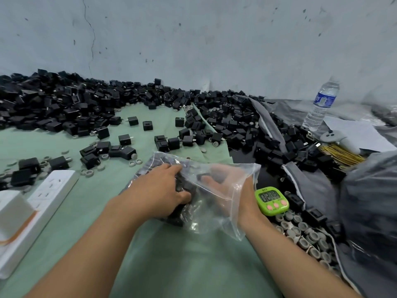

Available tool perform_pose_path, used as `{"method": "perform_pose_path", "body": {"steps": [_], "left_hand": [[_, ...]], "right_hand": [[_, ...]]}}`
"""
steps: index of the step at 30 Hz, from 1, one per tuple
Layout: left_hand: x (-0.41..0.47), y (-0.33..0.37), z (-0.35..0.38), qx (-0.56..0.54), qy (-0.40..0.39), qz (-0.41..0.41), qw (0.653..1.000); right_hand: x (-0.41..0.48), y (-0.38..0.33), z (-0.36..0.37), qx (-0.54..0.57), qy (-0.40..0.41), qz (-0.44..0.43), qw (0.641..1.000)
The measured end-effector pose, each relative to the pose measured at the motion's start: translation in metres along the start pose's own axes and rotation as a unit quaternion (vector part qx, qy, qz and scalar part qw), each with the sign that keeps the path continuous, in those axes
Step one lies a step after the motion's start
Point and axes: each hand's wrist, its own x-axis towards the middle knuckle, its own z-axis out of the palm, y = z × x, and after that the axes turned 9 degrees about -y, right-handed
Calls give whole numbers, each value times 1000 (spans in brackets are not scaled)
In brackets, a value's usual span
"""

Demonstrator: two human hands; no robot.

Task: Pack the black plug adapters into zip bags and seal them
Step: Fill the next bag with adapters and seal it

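Note:
A clear zip bag (217, 220) lies on the green cloth (171, 265) in front of me, with black plug adapters (182, 190) bunched in its left part. My left hand (159, 190) presses down on those adapters from outside the plastic. My right hand (223, 186) is inside the bag's open mouth, fingers spread, seen through the film. A large heap of loose black adapters (64, 104) runs along the wall, and several single ones (148, 125) are scattered nearer.
A white power strip (49, 194) and a white box (10, 214) lie at the left. A green timer (271, 200) sits right of the bag, above grey ring caps (305, 233). A water bottle (322, 104), gold ties (341, 153) and grey bags (365, 211) fill the right.

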Motion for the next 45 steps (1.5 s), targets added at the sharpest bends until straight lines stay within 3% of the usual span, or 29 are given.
{"method": "perform_pose_path", "body": {"steps": [4, 8, 14, 18, 23, 28, 31, 32, 34, 36, 38, 40, 43, 45], "left_hand": [[3, -2, 1, 15, -8, 4, 1000], [4, -2, 1, 9, -15, 5, 1000], [3, -1, 0, 1, -26, 0, 1000], [1, -1, 1, -2, -26, -9, 1000], [-1, 1, 1, 3, -21, -4, 1000], [-7, 6, 12, 28, 16, 52, 998], [-4, 14, 21, 46, 22, 104, 993], [-1, 17, 23, 55, 27, 111, 992], [4, 21, 25, 65, 25, 114, 991], [7, 22, 26, 69, 8, 114, 991], [8, 20, 28, 72, -4, 109, 991], [10, 17, 31, 73, -11, 107, 992], [13, 18, 32, 81, -13, 106, 991], [15, 18, 31, 83, -16, 103, 991]], "right_hand": [[7, -3, 3, -162, -86, 25, 983], [4, -2, 5, -102, -75, -8, 992], [12, 9, 14, -227, -17, -15, 974], [14, 16, 13, -139, -90, -35, 986], [10, 20, 4, -14, -102, -87, 991], [15, 18, 2, -11, -91, -19, 996], [4, 7, -13, -4, -120, -92, 988], [1, 3, -19, -23, -143, -89, 986], [4, -3, -28, -194, -142, -54, 969], [7, -3, -45, -201, -139, 11, 970], [3, -6, -61, -117, -118, 82, 983], [-1, -7, -78, -104, -56, 113, 987], [9, -16, -103, -117, 138, 97, 979], [30, -22, -116, -173, 204, 91, 959]]}}
